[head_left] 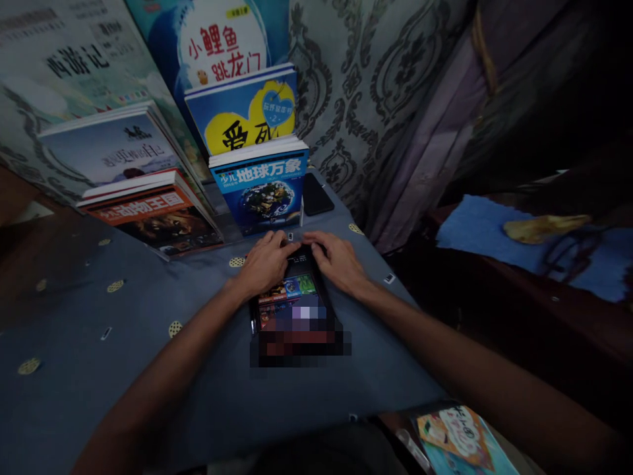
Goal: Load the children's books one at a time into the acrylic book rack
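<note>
A glossy dark book (284, 297) lies flat on the blue-grey patterned cloth, small coloured pictures showing on its upward face; its near part is blurred out by pixel blocks. My left hand (267, 264) rests on the book's far left corner, fingers stretched forward and thumb pointing inward. Across from it, my right hand (339, 260) lies over the far right corner with its fingers reaching toward the left hand. Both hands are open, palms down, and touch the book near its far edge. What their fingertips meet underneath is hidden.
Just beyond my hands stands a stack of blue books (270, 191) with a globe cover. Left of it are orange lion-cover books (158, 218), with taller books behind. A black phone (317, 194) lies by the curtain (420, 152). Another book (462, 439) is at the bottom right.
</note>
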